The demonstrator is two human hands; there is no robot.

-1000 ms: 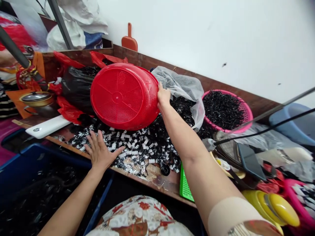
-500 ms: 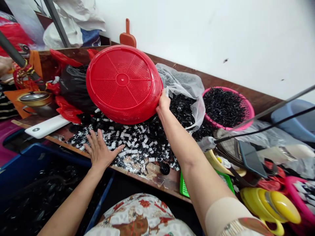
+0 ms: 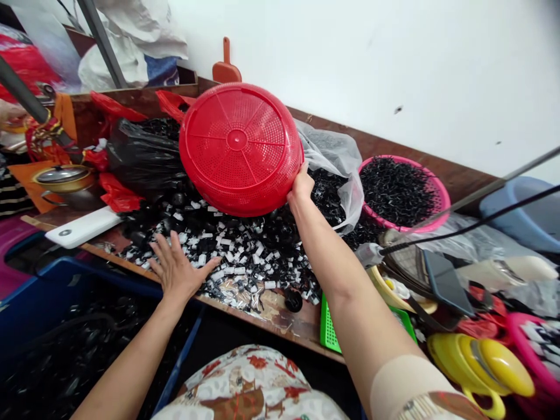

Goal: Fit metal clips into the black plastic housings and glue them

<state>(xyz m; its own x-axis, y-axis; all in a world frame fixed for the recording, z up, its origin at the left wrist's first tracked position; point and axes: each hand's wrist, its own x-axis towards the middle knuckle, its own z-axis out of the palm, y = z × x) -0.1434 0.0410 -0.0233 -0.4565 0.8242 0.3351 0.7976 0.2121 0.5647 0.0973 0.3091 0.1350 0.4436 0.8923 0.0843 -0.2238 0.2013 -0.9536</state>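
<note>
At the lower left of the frame, a blue bin (image 3: 48, 280) of dark pieces stands beside the table (image 3: 306, 325). Just above it, my left hand (image 3: 177, 269) is empty, fingers and thumb spread wide at the near side of a heap of black and white pieces (image 3: 238, 256); whether the palm touches them, I cannot tell. Right of centre, my right hand (image 3: 301, 186) has its grip closed on the right side of the red basket (image 3: 238, 154), at the rim; some of my fingers are hidden.

The basket is above the middle of the frame, over the far part of the heap, its ribbed base turned toward me, its mouth facing away and out of sight. It looks round, so I read no clear long axis; the line from base to mouth runs toward the back of the table. I judge the step in hand to be holding it tipped; the next move calls for a firm rim hold, with only one hand on it.

Behind, a black bag (image 3: 140, 157) lies at left, a pink basket (image 3: 441, 201) of black strips at right.
</note>
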